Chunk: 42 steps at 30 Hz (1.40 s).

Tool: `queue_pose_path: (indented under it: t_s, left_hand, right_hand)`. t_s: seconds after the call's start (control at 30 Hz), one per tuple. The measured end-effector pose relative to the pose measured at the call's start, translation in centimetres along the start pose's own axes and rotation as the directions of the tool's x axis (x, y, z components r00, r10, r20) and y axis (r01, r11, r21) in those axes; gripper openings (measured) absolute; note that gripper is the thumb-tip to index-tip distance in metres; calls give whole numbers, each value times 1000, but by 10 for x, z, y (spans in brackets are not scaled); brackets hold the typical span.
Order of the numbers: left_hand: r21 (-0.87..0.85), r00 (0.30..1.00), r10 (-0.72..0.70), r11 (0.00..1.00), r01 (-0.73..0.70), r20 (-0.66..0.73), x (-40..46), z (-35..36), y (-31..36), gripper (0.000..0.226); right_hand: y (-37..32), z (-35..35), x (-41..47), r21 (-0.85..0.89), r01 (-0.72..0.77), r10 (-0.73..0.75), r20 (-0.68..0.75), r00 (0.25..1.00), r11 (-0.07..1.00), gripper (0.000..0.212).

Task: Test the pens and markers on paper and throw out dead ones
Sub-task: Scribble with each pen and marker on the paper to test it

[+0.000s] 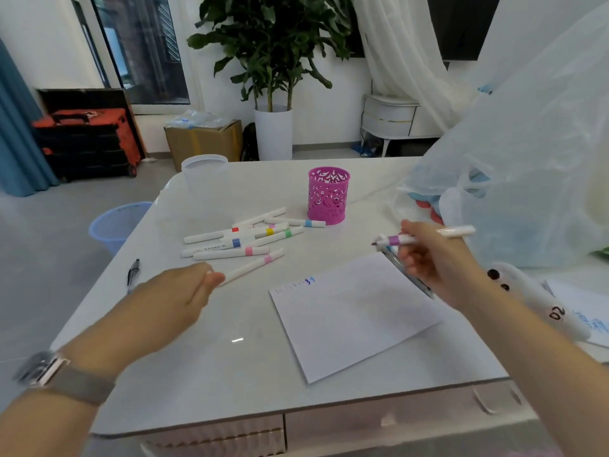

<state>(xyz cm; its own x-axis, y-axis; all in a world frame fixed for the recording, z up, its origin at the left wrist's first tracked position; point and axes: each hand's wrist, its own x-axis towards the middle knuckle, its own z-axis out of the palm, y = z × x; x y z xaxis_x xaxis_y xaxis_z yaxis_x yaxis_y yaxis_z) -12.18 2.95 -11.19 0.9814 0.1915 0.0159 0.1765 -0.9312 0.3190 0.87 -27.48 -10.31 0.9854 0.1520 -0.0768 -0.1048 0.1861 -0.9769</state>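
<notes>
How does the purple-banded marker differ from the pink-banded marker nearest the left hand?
The purple-banded marker is held off the table in the right hand; the pink-banded marker lies on the table, its near end at the left hand fingertips. The purple one is uncapped, dark tip showing; no tip shows on the pink one. Both have white barrels with one colour band.
</notes>
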Motion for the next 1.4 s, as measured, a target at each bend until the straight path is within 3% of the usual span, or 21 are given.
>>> queue_pose_path:
  t_s: [0.1, 0.2, 0.3, 0.47, 0.63, 0.97, 1.4]
  left_hand:
    - [14, 994, 70, 997, -72, 88, -2, 10, 26, 43]
    - [51, 976, 158, 985, -168, 149, 1, 23, 60, 40]
    - [157, 972, 166, 969, -193, 168, 6, 33, 75, 36]
    - [204, 962, 103, 966, -157, 254, 10, 46, 75, 32]
    - [171, 943, 77, 976, -138, 323, 14, 48, 72, 36]
    - [166, 924, 52, 978, -123, 378, 24, 49, 74, 30]
    - [158, 915, 44, 981, -116, 402, 23, 49, 73, 34]
  right_hand:
    - [18, 21, 0, -22, 9, -6, 112, 994, 1000, 15]
    - [31, 48, 2, -169, 76, -39, 209, 977, 983, 13]
    - [48, 64, 8, -299, 153, -110, 156, 982, 942, 8]
    - [73, 65, 21, -532, 221, -244, 27, 969, 818, 29]
    - [77, 66, 30, -525, 237, -308, -50, 950, 817, 35]
    - [79, 68, 30, -548, 261, -256, 87, 963, 795, 30]
    - [78, 69, 29, -604, 221, -211, 88, 973, 766, 21]
